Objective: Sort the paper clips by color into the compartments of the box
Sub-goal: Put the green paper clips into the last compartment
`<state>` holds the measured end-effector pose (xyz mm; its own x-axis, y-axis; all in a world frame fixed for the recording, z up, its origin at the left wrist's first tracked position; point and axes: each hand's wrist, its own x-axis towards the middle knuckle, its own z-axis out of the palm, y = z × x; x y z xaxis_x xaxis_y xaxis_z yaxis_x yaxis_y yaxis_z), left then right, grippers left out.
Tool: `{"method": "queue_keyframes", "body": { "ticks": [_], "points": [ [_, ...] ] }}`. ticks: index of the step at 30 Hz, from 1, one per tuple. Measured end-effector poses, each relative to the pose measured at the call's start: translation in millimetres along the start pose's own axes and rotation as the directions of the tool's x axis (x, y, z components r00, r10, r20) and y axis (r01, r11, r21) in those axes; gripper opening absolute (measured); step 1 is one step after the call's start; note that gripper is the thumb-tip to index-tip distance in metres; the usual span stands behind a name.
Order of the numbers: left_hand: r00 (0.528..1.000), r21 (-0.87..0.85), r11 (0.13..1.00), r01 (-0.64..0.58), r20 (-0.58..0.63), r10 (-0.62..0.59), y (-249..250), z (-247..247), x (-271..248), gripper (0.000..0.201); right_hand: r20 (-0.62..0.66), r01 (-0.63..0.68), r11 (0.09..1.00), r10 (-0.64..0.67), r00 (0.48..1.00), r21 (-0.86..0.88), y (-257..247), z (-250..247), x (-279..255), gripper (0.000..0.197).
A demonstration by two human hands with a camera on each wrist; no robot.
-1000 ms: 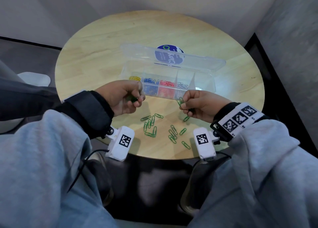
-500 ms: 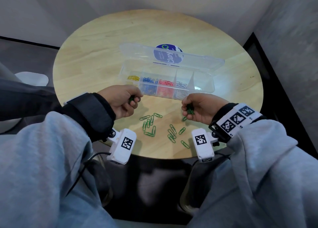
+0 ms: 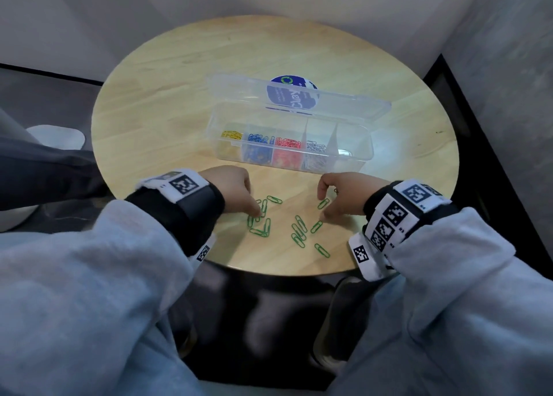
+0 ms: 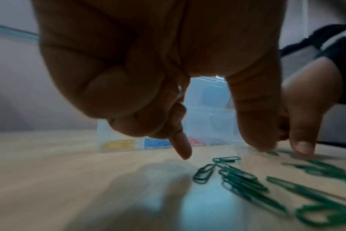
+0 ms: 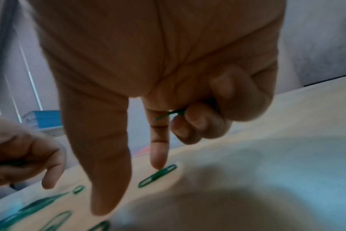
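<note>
A clear compartment box (image 3: 353, 164) lies open mid-table, holding yellow (image 3: 231, 134), blue (image 3: 258, 139), red (image 3: 288, 143) and silver clips (image 3: 315, 147) in separate compartments; its right end looks bare. Several loose green clips (image 3: 299, 231) (image 4: 241, 179) lie near the table's front edge. My left hand (image 3: 254, 210) (image 4: 225, 151) points index and thumb down onto the left cluster, its other fingers curled on something dark. My right hand (image 3: 324, 208) (image 5: 130, 187) keeps green clips (image 5: 170, 114) under its curled fingers, while its index fingertip touches one loose clip (image 5: 158, 175).
The round wooden table (image 3: 179, 96) ends just behind the loose clips. The box lid (image 3: 299, 96) with a blue sticker lies flat behind the box. A white object (image 3: 57, 137) sits off the table at left; a dark wall edge (image 3: 478, 144) runs at right.
Both hands have turned palm-down and dropped from beside the box front to the loose green clips, thumbs and index fingers now extended toward the table.
</note>
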<state>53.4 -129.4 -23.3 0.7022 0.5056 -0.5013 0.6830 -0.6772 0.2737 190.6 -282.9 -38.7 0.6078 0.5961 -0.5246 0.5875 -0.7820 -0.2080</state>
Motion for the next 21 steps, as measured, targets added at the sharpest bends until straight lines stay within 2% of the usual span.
{"method": "queue_keyframes", "body": {
  "ticks": [2, 5, 13, 15, 17, 21],
  "points": [
    [0.999, 0.131, 0.991, -0.025, 0.025, 0.022, 3, 7, 1, 0.045, 0.010, -0.001, 0.998, 0.001, 1.000, -0.059, -4, 3, 0, 0.030],
    [0.998, 0.226, 0.973, -0.046, 0.051, 0.035, 5, 14, 5, 0.048, 0.021, 0.014, 0.989, -0.011, 1.000, -0.145, -9, 5, -2, 0.025],
    [0.997, 0.121, 0.992, -0.038, 0.071, 0.029, 6, 20, 12, 0.031, 0.008, 0.071, 0.985, -0.070, 0.997, -0.155, -10, 12, -1, 0.004],
    [0.998, 0.108, 0.994, -0.035, 0.057, 0.029, 7, 21, 11, 0.035, 0.008, 0.103, 0.989, -0.102, 0.995, -0.110, -9, 11, -4, 0.013],
    [0.997, 0.111, 0.993, -0.051, 0.057, 0.044, 8, 22, 10, 0.041, 0.061, 0.144, 0.983, -0.138, 0.989, -0.114, -9, 9, -7, 0.022],
    [0.993, 0.172, 0.980, -0.104, 0.065, 0.094, 9, 23, 10, 0.043, 0.099, 0.189, 0.964, -0.173, 0.980, -0.185, -12, 13, -10, 0.026]
  ]
}}
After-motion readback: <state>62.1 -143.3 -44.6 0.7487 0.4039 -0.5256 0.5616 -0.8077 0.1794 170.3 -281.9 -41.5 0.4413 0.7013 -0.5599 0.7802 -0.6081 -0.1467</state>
